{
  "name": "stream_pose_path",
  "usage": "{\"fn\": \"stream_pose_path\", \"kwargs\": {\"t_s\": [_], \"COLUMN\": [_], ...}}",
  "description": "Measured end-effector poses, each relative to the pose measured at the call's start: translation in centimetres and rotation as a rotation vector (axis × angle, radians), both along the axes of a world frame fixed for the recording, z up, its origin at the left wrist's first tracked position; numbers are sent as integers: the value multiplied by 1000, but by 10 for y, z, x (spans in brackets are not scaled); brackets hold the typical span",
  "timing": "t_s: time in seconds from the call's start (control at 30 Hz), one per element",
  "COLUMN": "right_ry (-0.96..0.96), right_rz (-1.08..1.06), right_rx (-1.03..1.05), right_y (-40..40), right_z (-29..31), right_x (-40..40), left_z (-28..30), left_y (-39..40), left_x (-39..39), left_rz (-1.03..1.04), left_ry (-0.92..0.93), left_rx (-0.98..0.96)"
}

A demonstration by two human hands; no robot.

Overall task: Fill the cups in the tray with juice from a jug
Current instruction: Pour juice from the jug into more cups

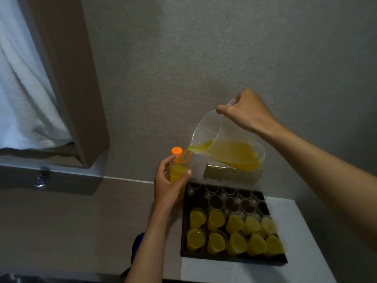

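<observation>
A clear plastic jug (222, 137) of orange juice is tilted with its spout down to the left, and my right hand (247, 112) grips its handle from above. Juice runs from the spout into a clear cup (179, 171), which my left hand (166, 189) holds up above the tray's left edge. The dark tray (234, 259) lies on the white table. Its two near rows hold several cups filled with juice (215, 219). The two far rows hold several empty clear cups (230, 201).
An orange-capped bottle (176, 150) of juice stands just behind the held cup, left of the tray. A gold wall socket (232, 173) sits behind the tray under the jug. The white table (295, 231) ends close to the tray's left side. A curtain (24, 88) hangs at far left.
</observation>
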State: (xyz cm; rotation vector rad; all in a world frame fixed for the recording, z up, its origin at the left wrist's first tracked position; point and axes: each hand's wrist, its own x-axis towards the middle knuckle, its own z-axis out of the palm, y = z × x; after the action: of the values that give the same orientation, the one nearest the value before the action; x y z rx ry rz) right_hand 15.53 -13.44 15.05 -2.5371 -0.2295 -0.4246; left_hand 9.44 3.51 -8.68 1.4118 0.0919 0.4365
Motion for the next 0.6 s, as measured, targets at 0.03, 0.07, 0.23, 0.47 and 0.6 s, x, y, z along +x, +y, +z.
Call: {"fn": "stream_pose_path", "kwargs": {"t_s": [0.03, 0.07, 0.23, 0.47, 0.6], "right_ry": [-2, -3, 3, -7, -8], "right_rz": [-3, -6, 9, -9, 0], "right_rx": [-1, -2, -11, -15, -4], "right_y": [-1, -2, -4, -6, -8], "right_z": [0, 0, 0, 1, 3], "right_x": [0, 0, 0, -1, -3], "left_z": [0, 1, 0, 4, 7], "left_y": [0, -1, -2, -6, -8], "left_x": [0, -1, -1, -5, -6], "left_rz": [1, 4, 7, 3, 7], "left_ry": [-1, -3, -2, -11, -23], "left_rx": [1, -1, -2, 0, -8]}}
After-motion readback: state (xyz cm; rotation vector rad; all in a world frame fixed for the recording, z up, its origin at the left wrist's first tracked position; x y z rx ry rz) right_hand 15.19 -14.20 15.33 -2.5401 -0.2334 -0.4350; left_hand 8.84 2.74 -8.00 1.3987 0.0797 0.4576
